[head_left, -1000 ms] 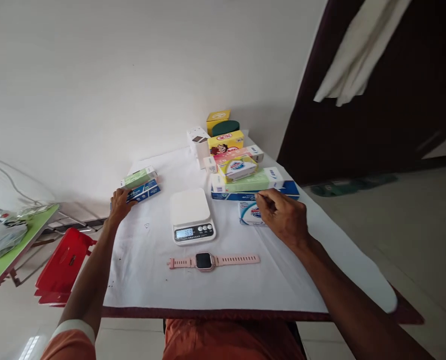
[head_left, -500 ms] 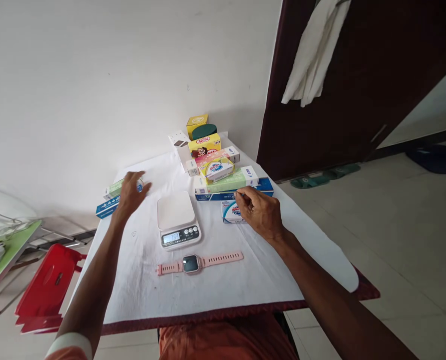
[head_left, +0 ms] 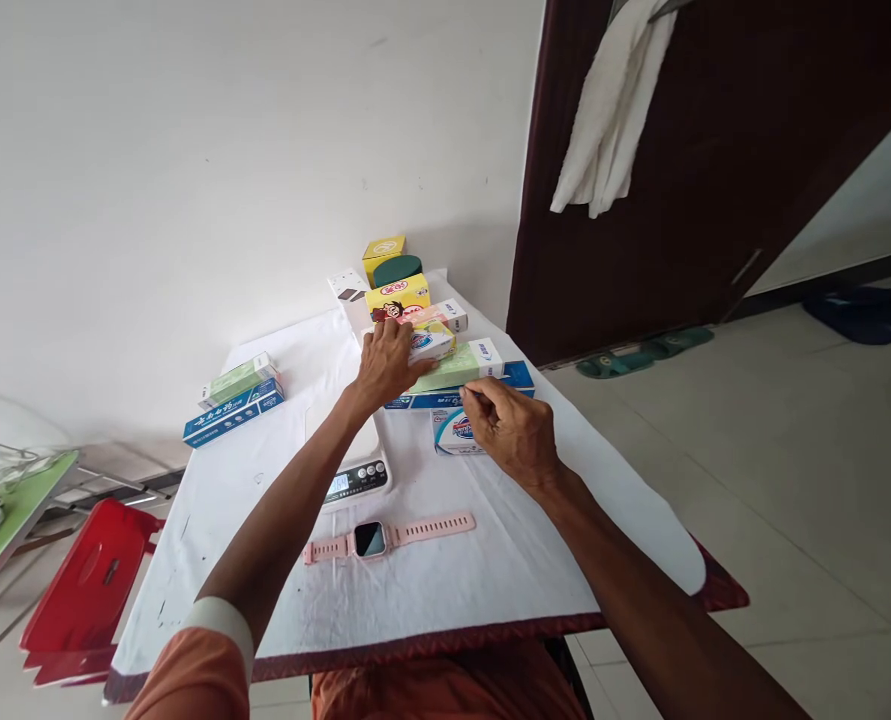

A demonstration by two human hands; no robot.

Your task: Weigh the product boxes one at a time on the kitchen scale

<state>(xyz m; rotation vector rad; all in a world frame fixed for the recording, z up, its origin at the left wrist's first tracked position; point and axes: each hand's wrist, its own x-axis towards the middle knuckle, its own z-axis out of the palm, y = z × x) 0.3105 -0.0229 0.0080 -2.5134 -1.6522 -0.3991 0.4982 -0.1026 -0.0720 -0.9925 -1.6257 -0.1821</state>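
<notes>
My left hand (head_left: 386, 365) reaches over the kitchen scale (head_left: 355, 480), its fingers and thumb closed around the left end of a yellow soap box (head_left: 437, 342). That box lies on a green-and-white toothpaste box (head_left: 464, 368), which sits on a blue toothpaste box (head_left: 520, 377). My right hand (head_left: 516, 425) is loosely curled, thumb and forefinger together, with nothing visible in it. It hovers beside a white-and-blue soap box (head_left: 452, 432) and partly covers it. My left forearm hides part of the scale and its display.
A pink-strapped watch (head_left: 370, 540) lies in front of the scale. At left, a green box (head_left: 239, 382) rests on a blue box (head_left: 231, 415). Behind stand a yellow carton (head_left: 400, 293), a dark green lid (head_left: 398, 268) and a white box (head_left: 347, 286). A red chair (head_left: 96, 575) stands left.
My left hand has moved right from the left-side boxes, across the scale, to the yellow soap box. My right hand has stayed in place. The view has shifted slightly.
</notes>
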